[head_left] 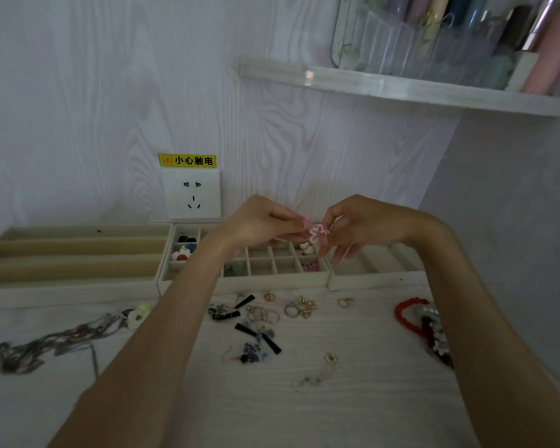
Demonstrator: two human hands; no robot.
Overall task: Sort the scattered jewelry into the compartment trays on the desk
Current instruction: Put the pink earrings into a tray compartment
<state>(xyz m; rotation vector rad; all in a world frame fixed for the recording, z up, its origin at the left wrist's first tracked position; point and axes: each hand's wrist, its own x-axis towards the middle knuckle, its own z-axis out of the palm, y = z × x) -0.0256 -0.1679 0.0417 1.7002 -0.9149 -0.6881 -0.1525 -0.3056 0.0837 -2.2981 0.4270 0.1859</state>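
Observation:
My left hand [262, 221] and my right hand [362, 226] meet above the small-compartment tray [272, 279], both pinching a pink flower-shaped earring [317, 232] between their fingertips. That tray holds dark and red pieces at its left [184, 248], a white heart piece [306, 248] and pink pieces [311, 266] at its right. On the desk in front lie several rings [282, 310], black bar earrings [256, 331], necklace chains [55, 339] at left and a red bead bracelet [408, 315] at right.
A long-slot tray [75, 270] stands at the left, another tray [369, 273] at the right. A wall socket [191, 194] with a yellow warning label sits behind the trays. A shelf [401, 88] with a clear organizer hangs above at right.

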